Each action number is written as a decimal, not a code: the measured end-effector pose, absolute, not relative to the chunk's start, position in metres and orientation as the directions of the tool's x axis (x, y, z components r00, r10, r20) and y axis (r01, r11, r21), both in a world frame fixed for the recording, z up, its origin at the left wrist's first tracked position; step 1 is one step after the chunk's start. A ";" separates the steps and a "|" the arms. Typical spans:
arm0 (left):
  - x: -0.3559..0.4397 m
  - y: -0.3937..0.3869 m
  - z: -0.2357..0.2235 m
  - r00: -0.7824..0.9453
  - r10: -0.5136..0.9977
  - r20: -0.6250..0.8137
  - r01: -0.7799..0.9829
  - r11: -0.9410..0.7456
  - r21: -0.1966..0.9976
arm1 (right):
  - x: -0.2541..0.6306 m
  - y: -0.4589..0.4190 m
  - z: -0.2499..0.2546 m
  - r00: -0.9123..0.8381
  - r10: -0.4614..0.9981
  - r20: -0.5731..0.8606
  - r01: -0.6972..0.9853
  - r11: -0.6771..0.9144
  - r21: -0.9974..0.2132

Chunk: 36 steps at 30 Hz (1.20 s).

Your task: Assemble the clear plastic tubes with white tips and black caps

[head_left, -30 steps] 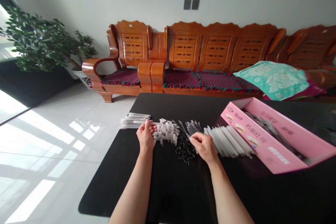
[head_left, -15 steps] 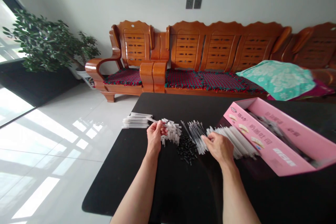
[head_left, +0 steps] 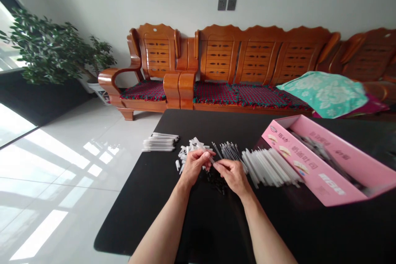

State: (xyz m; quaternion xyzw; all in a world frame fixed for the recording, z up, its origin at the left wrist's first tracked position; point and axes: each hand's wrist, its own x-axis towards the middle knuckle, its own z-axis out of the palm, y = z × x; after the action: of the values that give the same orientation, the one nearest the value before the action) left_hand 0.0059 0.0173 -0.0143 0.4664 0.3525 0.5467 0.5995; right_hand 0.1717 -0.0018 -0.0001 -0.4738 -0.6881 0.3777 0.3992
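Observation:
My left hand [head_left: 195, 166] is closed above the pile of short white plastic caps [head_left: 194, 145], a small whitish piece pinched at its fingertips. My right hand [head_left: 230, 173] meets it from the right, thumb and forefinger pressed together; what they hold is too small to make out. Under and between the hands lie small black plugs [head_left: 219, 185], partly covered. Thin grey pen refills [head_left: 230, 150] with metal tips lie behind my right hand. To its right is a row of long translucent white tubes [head_left: 272, 167]. White sticks with dark ends [head_left: 159, 142] are stacked at the left.
A pink cardboard box [head_left: 305, 165] with dark and grey contents stands on the black table [head_left: 139, 206] at the right. Behind the table is a wooden bench [head_left: 221, 55] with a turquoise cloth [head_left: 328, 93]. A potted plant [head_left: 58, 53] stands at the left.
My left hand has moved right and my right hand left, from the refills, so their fingertips now meet. The white stick in my left hand no longer shows pointing left.

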 end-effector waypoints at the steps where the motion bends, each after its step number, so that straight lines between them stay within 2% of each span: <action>1: 0.006 0.018 -0.015 0.176 0.981 0.083 -0.340 -0.018 0.940 | 0.172 -0.002 0.000 -0.259 0.949 0.180 0.329 0.262 -0.907; 3: 0.006 0.019 -0.015 0.188 0.979 0.077 -0.378 0.000 0.926 | 0.171 -0.003 0.000 -0.291 0.946 0.141 0.235 0.214 -0.948; 6: -0.001 0.022 -0.014 0.097 0.993 0.063 -0.474 -0.010 0.880 | 0.172 -0.005 -0.001 -0.352 0.936 0.020 0.087 0.054 -0.995; 10: -0.011 0.027 -0.014 -0.004 0.999 0.049 -0.532 -0.044 0.846 | 0.173 -0.006 -0.003 -0.420 0.902 -0.102 0.005 -0.110 -0.994; 16: -0.001 0.023 -0.018 0.163 0.984 0.067 -0.459 0.015 0.888 | 0.169 -0.006 -0.005 -0.440 0.891 -0.114 -0.075 -0.162 -0.984; 19: 0.003 0.021 -0.017 0.158 0.985 0.064 -0.441 0.012 0.898 | 0.169 -0.005 -0.007 -0.447 0.884 -0.138 -0.107 -0.205 -0.973; 22: 0.004 0.022 -0.016 0.095 0.994 0.050 -0.437 -0.004 0.899 | 0.169 -0.004 -0.007 -0.418 0.899 -0.131 -0.057 -0.170 -0.984; 25: 0.004 0.023 -0.017 0.052 0.998 0.034 -0.434 -0.008 0.901 | 0.168 -0.003 -0.007 -0.333 0.943 0.022 0.112 0.063 -0.992; 28: 0.002 0.024 -0.018 0.042 0.998 0.039 -0.443 -0.016 0.897 | 0.165 -0.003 -0.007 -0.278 0.942 0.187 0.284 0.267 -0.921; 30: 0.000 0.025 -0.018 0.056 0.997 0.052 -0.452 -0.021 0.892 | 0.164 -0.004 -0.008 -0.276 0.944 0.179 0.263 0.254 -0.931; 34: -0.002 0.025 -0.019 0.138 0.987 0.077 -0.461 -0.005 0.887 | 0.168 -0.004 -0.010 -0.396 0.918 -0.026 0.046 -0.009 -0.999; 36: -0.001 0.025 -0.019 0.142 0.987 0.074 -0.457 -0.001 0.890 | 0.170 -0.003 -0.010 -0.440 0.897 -0.048 0.018 -0.045 -0.999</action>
State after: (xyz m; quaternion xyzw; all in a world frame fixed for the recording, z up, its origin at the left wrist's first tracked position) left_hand -0.0012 0.0251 -0.0192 0.4158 0.3188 0.5722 0.6309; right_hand 0.1703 -0.0032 -0.0096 -0.3878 -0.5897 0.6101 0.3601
